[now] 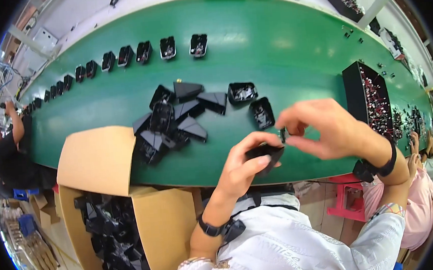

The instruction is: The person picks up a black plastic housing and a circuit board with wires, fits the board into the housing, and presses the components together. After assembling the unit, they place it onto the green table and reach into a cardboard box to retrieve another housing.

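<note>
My left hand [246,165] grips a black plastic housing [267,153] just above the near edge of the green belt [271,56]. My right hand [321,127] pinches a small dark part [283,134] between thumb and fingers, right above the housing's open top. A heap of similar black housings [175,120] lies on the belt to the left of my hands. Two open housings [252,102] sit just beyond my hands.
A cardboard box [132,226] filled with black housings stands at my lower left. A black tray of small parts [372,96] sits on the belt to the right. A row of assembled housings [135,54] runs along the far side. Other people sit at the left and right.
</note>
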`<action>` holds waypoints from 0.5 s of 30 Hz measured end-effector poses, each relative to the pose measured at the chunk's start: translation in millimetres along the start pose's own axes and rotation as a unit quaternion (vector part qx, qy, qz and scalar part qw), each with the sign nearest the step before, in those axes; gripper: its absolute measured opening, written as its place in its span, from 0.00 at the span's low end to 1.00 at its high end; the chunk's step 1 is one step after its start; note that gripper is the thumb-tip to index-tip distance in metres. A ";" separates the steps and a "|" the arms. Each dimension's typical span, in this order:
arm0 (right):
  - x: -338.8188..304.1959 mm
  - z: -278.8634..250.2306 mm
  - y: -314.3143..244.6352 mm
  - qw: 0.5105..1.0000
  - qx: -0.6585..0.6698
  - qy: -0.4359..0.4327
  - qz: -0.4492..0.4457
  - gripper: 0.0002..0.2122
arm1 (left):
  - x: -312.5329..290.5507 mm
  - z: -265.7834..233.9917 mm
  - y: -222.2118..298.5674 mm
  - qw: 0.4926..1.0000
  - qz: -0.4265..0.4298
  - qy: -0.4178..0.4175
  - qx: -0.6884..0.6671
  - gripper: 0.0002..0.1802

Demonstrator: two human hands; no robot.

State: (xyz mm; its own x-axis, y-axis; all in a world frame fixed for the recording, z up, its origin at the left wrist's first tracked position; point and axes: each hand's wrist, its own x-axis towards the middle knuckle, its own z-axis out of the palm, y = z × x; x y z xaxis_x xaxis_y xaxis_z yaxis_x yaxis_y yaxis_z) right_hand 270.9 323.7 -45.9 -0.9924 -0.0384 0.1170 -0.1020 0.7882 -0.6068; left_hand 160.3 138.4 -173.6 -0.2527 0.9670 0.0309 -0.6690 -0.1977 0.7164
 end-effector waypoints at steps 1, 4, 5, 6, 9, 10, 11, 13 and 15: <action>-5.2 10.7 -3.1 0.998 -0.046 0.023 -0.036 0.14 | 1.2 2.6 -3.0 1.000 -0.004 -0.001 0.002 0.22; -16.2 23.6 1.3 0.994 -0.047 0.013 -0.094 0.13 | 2.8 -0.7 -10.9 0.999 -0.023 -0.028 0.012 0.18; -19.5 27.5 3.6 0.995 -0.043 0.011 -0.090 0.13 | 0.1 3.5 -6.5 0.996 -0.079 -0.009 -0.051 0.16; -22.1 30.9 5.9 0.995 -0.016 0.025 -0.090 0.12 | -2.7 3.0 -9.3 0.995 -0.083 -0.007 -0.055 0.16; -27.8 47.2 3.3 0.993 0.057 0.075 -0.070 0.11 | -14.0 4.1 -15.4 0.999 0.007 -0.016 0.026 0.15; -29.7 55.2 -0.3 0.988 0.097 0.112 -0.052 0.10 | -17.5 6.3 -17.6 1.000 0.006 -0.011 0.024 0.15; -32.3 64.1 -2.6 0.979 0.111 0.166 -0.030 0.10 | -17.8 8.4 -20.3 0.998 0.033 0.011 0.046 0.15; -36.0 74.9 4.5 0.974 0.122 0.189 -0.010 0.10 | -15.9 5.0 -21.5 0.994 0.039 0.045 0.094 0.14; -44.1 85.9 7.5 0.966 0.138 0.217 0.015 0.11 | -12.6 -3.9 -17.9 0.987 0.068 0.013 0.142 0.14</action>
State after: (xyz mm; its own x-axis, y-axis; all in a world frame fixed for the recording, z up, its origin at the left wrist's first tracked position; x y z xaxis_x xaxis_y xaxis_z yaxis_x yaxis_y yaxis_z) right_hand 307.9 278.5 -123.1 -0.8790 0.2900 0.3785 -0.1477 0.5892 -0.7944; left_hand 172.7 129.2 -189.5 -0.3472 0.9294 0.1249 -0.4062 -0.2691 0.8733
